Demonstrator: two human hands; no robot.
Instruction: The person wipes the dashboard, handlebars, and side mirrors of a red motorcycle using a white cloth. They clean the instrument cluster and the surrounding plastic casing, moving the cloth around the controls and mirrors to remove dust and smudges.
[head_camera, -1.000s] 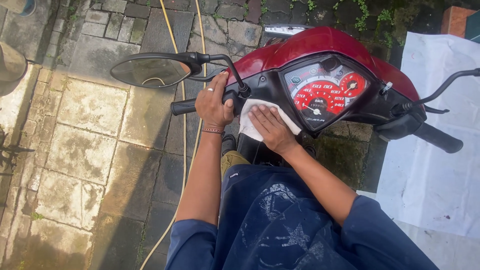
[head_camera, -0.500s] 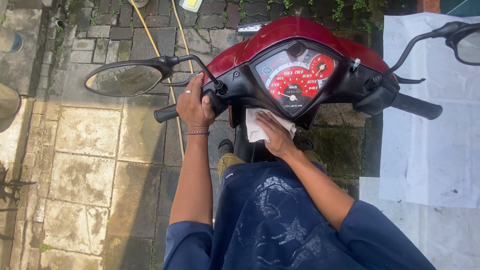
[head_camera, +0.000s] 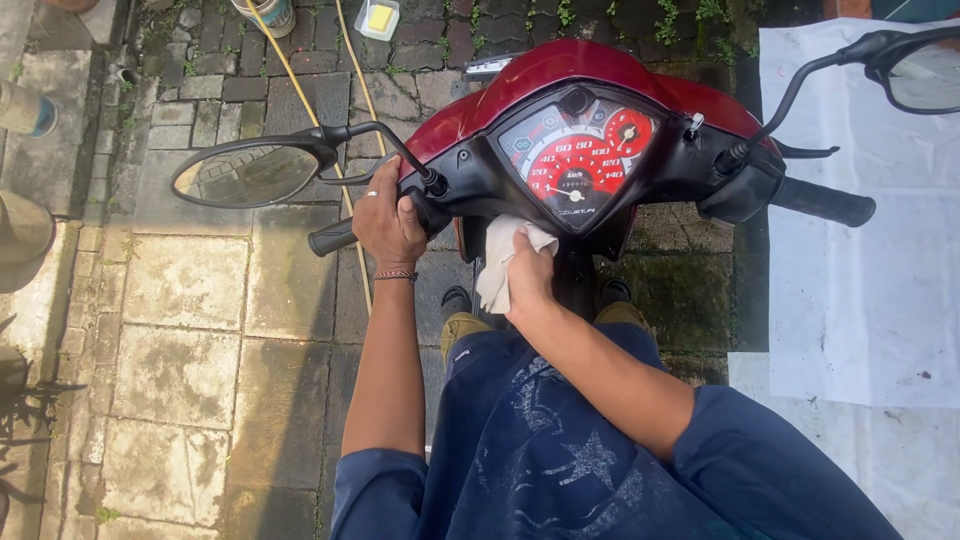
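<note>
I sit astride a red scooter (head_camera: 560, 70) with a round red speedometer (head_camera: 588, 160) in a black handlebar panel. My left hand (head_camera: 388, 215) grips the left handlebar grip (head_camera: 335, 238), just below the left mirror (head_camera: 248, 172). My right hand (head_camera: 528, 272) presses a crumpled white cloth (head_camera: 500, 258) against the black panel right under the speedometer. The right handlebar grip (head_camera: 822, 201) and right mirror (head_camera: 920, 70) stand untouched.
Paved stone ground lies to the left, mossy brick ahead. A yellow hose (head_camera: 330, 110) runs across the paving. A small tub with a yellow sponge (head_camera: 380, 18) and a can (head_camera: 268, 14) sit at the top. A white sheet (head_camera: 860, 220) covers the ground on the right.
My right hand and the cloth have slid down from the speedometer face to the panel below it. My view has shifted, bringing the right mirror into sight. The left hand stays on the grip.
</note>
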